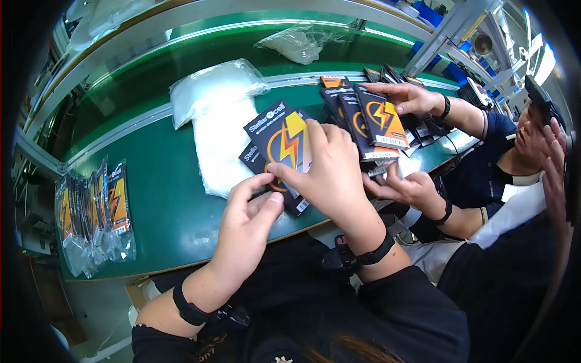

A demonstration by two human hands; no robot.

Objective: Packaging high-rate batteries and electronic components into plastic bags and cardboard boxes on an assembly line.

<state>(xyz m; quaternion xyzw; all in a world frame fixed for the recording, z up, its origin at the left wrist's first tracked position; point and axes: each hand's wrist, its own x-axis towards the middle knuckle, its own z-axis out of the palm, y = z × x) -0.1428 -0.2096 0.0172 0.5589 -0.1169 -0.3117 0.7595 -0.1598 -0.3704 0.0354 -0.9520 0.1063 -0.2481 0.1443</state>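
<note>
Two or so flat black boxes (270, 129) with a yellow-orange lightning bolt are held tilted and slightly fanned above the green table. My right hand (333, 166) grips them from the right, its fingers over the upper edge and its thumb across the front. At their lower left edge is my left hand (245, 215), with index finger and thumb curled against the boxes; its other fingers are partly hidden. Just behind the boxes lies a white pile of clear plastic bags (215, 145).
A co-worker's hands (411, 100) hold similar boxes (381, 118) close on my right, beside more piled boxes. Several bagged boxes (94, 206) stand at the table's left end. Another clear plastic bag (296, 45) lies beyond the table's (163, 206) back rail.
</note>
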